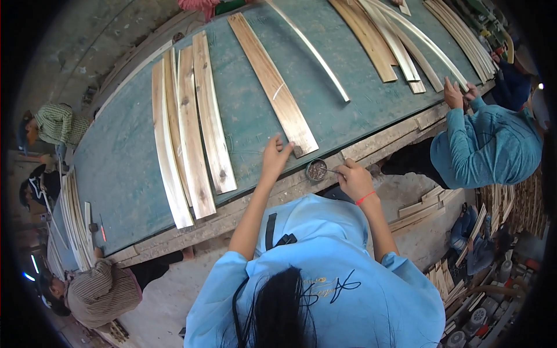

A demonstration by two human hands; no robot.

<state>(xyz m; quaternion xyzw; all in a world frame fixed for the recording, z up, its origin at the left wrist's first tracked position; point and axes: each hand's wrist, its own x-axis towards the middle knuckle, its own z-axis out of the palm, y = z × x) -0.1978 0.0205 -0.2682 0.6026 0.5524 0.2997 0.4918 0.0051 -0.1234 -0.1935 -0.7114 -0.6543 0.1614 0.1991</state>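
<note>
A long wooden plank [270, 75] lies on the green tabletop in front of me, a dark patch and a pale mark on its face. Beside its near end is my left hand [275, 158], fingers apart and holding nothing. My right hand [355, 181], a red band at its wrist, is closed on a thin tool [332, 170] like a small stick or spatula. The tool's tip reaches into a small round can [317, 169] of brownish stuff at the table's near edge. Exactly what the can holds is too small to make out.
Several planks [188, 133] lie to the left, others [371, 40] at the far right. A thin strip [316, 55] lies right of my plank. A person in teal [487, 145] handles a strip on the right; one in a striped top [104, 293] stands at the left.
</note>
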